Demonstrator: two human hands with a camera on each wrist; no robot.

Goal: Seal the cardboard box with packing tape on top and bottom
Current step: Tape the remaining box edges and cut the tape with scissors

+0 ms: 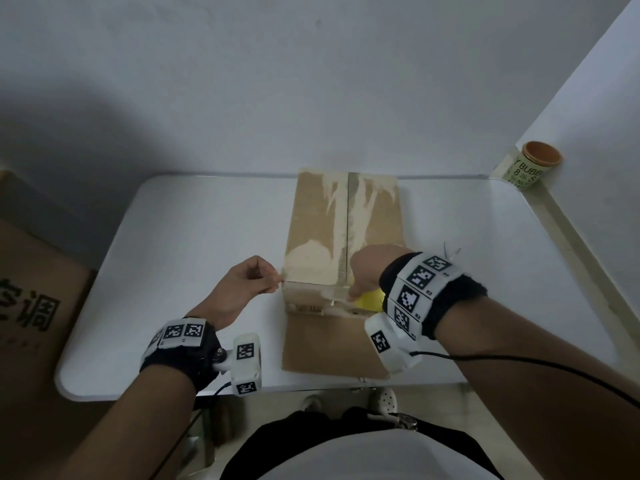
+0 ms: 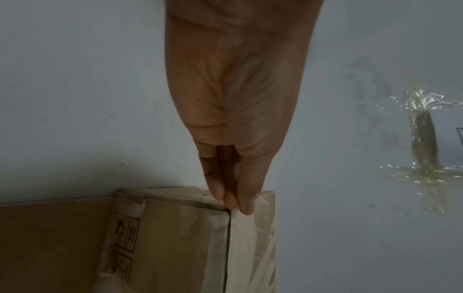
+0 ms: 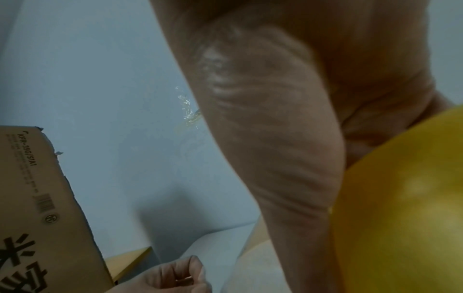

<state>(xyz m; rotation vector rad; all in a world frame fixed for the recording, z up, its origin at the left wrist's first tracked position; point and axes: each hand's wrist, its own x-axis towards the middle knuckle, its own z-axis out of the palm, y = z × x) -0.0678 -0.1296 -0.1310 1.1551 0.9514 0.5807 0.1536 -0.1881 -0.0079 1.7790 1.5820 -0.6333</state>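
A brown cardboard box (image 1: 311, 220) stands on the white table (image 1: 190, 254), its top flaps closed along a middle seam and its surface torn in pale patches. My left hand (image 1: 273, 277) is at the box's near left corner (image 2: 175, 228), with the thumb and fingers (image 2: 246, 206) pinching what looks like the free end of a clear tape strip (image 1: 322, 292). The strip runs along the near top edge to my right hand (image 1: 353, 292). That hand grips a yellow tape roll (image 1: 370, 300), which fills the right of the right wrist view (image 3: 400, 198) and hides its fingertips.
A cardboard flap (image 1: 329, 344) lies flat on the table in front of the box. A large printed carton (image 1: 31, 306) stands off the table's left. A paper cup (image 1: 538, 164) sits on the right ledge. Old tape scraps (image 2: 423, 138) cling to the wall behind.
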